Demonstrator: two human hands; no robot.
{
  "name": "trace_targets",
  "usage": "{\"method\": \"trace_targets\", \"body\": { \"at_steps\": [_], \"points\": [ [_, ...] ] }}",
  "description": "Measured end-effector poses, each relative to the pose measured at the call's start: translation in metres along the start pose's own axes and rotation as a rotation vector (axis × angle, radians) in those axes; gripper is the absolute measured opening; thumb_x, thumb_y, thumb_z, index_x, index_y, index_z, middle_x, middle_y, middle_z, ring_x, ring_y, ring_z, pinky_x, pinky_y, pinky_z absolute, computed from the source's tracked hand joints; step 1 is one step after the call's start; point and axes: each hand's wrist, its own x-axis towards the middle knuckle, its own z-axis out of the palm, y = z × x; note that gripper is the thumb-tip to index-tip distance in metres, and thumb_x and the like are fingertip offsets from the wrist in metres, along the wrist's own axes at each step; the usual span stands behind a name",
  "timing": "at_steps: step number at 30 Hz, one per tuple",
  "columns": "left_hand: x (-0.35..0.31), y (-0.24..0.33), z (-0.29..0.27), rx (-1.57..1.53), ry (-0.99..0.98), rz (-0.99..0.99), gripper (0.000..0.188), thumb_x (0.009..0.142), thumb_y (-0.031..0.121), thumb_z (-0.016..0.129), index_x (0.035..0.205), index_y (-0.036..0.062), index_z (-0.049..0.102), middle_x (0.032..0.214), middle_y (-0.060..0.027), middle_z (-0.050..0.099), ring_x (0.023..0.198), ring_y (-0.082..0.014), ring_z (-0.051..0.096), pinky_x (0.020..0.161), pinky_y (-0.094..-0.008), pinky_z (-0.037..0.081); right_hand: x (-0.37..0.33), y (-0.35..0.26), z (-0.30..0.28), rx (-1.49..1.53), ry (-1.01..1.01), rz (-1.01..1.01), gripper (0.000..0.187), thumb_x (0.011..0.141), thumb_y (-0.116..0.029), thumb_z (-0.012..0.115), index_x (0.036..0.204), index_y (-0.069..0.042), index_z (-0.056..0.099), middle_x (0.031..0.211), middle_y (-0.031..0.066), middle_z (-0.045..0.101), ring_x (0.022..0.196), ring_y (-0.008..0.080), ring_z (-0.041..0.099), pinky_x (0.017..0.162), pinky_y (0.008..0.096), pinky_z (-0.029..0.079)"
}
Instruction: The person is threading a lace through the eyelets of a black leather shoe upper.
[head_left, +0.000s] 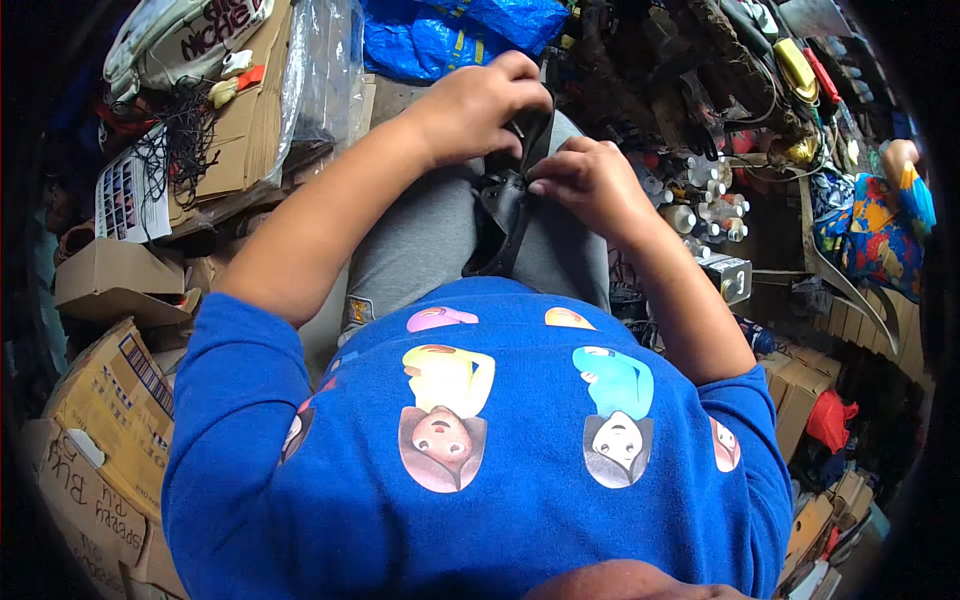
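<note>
"How does that black piece [505, 212] look up close?"

"Smooth with a slight gloss; leather or plastic, I can't tell which. Beneath it my grey trousers [420, 235] are matt, fine-textured cloth. On its near side my blue shirt [330, 500] is matt cloth too, with smooth prints [445, 440]."

"And beyond it?"

"A blue sheet [415, 40] of glossy, crinkled plastic. To its left, shiny clear film [308, 85] lies by matt brown cardboard [240, 140]."

"To its right?"

"Bottles [720, 208], smooth plastic by the look."

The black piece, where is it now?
In the head view's upper middle, the black piece lies over the grey trousers, below the left hand and left of the right hand.
</note>
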Motion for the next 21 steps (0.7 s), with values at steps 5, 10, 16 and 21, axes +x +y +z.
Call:
{"method": "trace_targets", "body": {
  "at_steps": [5, 10, 16, 21],
  "points": [
    [-0.042, 0.01, 0.001, 0.077, 0.144, -0.137, 0.038, 0.069, 0.012, 0.075, 0.103, 0.0081, 0.059, 0.111, -0.0101, 0.053, 0.103, -0.0314, 0.055, 0.086, -0.0383, 0.046, -0.004, 0.033, -0.004, 0.303, 0.239, 0.009, 0.03, 0.079, -0.029, 0.069, 0.103, -0.01, 0.067, 0.101, 0.0093, 0.056, 0.096, 0.0223, 0.055, 0.08, 0.0324, 0.045],
    [-0.045, 0.01, 0.004, 0.072, -0.068, -0.119, 0.029, 0.072, 0.009, 0.071, 0.099, 0.008, 0.059, 0.11, -0.0085, 0.056, 0.102, -0.0299, 0.057, 0.086, -0.0376, 0.046, 0.008, 0.028, 0.002, -0.082, 0.244, -0.056, 0.039, 0.066, -0.031, 0.079, 0.101, -0.017, 0.068, 0.107, 0.0088, 0.054, 0.102, 0.0291, 0.052, 0.087, 0.04, 0.041],
    [-0.042, 0.01, 0.006, 0.006, -0.113, -0.183, 0.016, 0.072, 0.005, 0.069, 0.086, 0.0067, 0.061, 0.102, -0.0081, 0.059, 0.09, -0.0304, 0.059, 0.078, -0.04, 0.047, 0.005, 0.029, 0.001, -0.072, 0.038, -0.193, 0.029, 0.064, -0.032, 0.078, 0.086, -0.017, 0.069, 0.102, 0.0065, 0.054, 0.102, 0.027, 0.048, 0.086, 0.0406, 0.037],
    [-0.04, 0.006, 0.008, 0.106, -0.042, -0.015, 0.018, 0.073, 0.004, 0.066, 0.088, 0.0064, 0.057, 0.093, -0.0096, 0.06, 0.086, -0.0321, 0.059, 0.075, -0.0414, 0.047, -0.01, 0.021, -0.023, -0.253, -0.06, -0.165, 0.025, 0.061, -0.027, 0.065, 0.077, -0.008, 0.067, 0.102, 0.0086, 0.054, 0.104, 0.027, 0.046, 0.093, 0.0415, 0.031]
  ]
}}
